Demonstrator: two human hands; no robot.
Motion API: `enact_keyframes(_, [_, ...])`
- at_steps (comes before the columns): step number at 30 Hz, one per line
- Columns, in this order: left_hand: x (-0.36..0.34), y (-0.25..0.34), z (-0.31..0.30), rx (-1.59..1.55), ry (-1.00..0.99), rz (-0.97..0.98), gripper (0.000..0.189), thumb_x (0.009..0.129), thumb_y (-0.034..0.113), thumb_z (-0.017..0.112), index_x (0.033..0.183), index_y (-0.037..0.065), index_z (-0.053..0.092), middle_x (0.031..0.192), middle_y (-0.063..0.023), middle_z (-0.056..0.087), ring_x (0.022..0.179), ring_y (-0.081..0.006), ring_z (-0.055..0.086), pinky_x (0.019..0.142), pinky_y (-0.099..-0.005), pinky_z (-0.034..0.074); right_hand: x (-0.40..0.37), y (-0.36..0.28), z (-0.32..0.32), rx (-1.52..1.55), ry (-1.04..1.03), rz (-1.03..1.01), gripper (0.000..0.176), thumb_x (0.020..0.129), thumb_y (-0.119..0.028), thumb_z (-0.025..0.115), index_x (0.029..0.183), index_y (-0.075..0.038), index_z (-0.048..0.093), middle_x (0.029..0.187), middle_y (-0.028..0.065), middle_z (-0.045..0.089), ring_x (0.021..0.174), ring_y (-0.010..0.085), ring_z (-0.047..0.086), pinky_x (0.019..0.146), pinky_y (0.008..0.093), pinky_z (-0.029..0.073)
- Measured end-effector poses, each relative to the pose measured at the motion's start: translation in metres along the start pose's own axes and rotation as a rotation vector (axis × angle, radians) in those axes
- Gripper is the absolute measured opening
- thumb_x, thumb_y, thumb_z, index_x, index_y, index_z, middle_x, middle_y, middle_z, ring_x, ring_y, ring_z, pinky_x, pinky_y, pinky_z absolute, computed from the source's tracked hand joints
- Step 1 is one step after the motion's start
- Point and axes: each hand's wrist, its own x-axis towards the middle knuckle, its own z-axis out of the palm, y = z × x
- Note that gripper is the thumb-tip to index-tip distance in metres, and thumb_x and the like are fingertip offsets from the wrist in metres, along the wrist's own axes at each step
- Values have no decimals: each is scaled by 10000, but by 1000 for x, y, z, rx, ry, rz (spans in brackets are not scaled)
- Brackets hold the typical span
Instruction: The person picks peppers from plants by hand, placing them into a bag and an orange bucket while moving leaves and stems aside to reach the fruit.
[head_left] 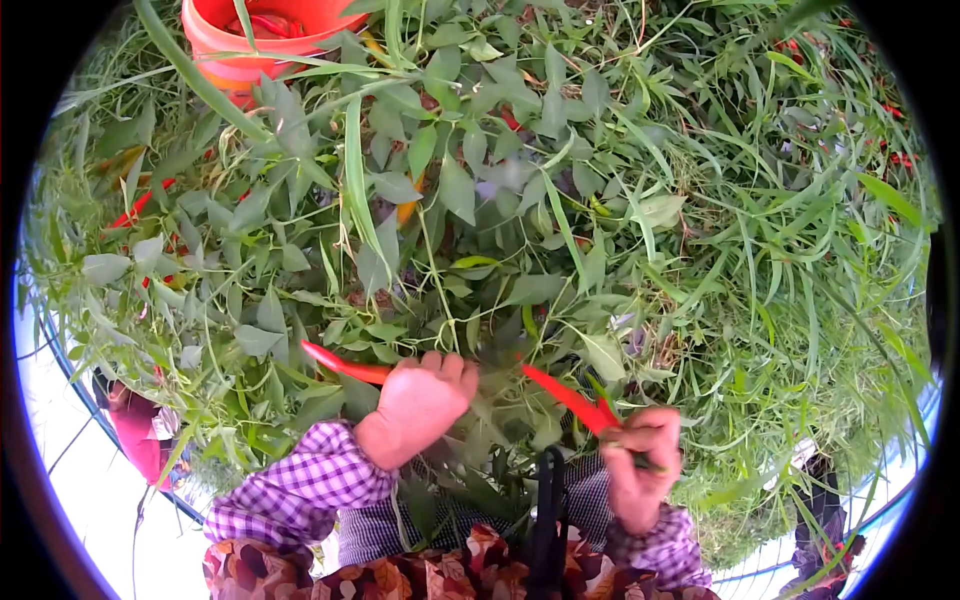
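Observation:
My left hand [420, 405] is closed in a fist among the leaves of a pepper plant, and a long red chili pepper [345, 363] sticks out from it to the left. To the right, my right hand [645, 465] pinches the stem ends of red chili peppers [572, 396], whose tips point up and left. A thin green piece [600, 388], pepper or stem, shows beside them. Pepper foliage [520, 290] fills the space in front of both hands, with a green pepper [473, 262] hanging in it. My palms and the inner fingers are hidden.
A red-orange bucket [215, 45] with red peppers inside stands at the upper left. More red peppers [142, 205] hang among leaves on the left. Tall grass [770, 270] covers the right. Partly visible people are at the lower left edge [145, 435] and lower right edge [822, 520].

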Motion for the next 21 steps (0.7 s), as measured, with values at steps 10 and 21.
enact_keyframes(10, [-11,0,6,74,-75,17,279,685,138,610,942,53,677,734,-16,545,683,-162,584,529,-287,461,90,-20,-17,350,74,-20,164,969,-197,539,972,-64,442,680,33,497,661,149,489,692,334,443])
enact_keyframes(21, [-18,-7,-4,82,-34,-20,217,699,150,613,888,53,662,713,-11,542,655,-161,572,514,-281,459,93,103,9,-412,-283,237,219,907,-197,627,909,20,657,654,108,654,563,216,636,530,348,496])
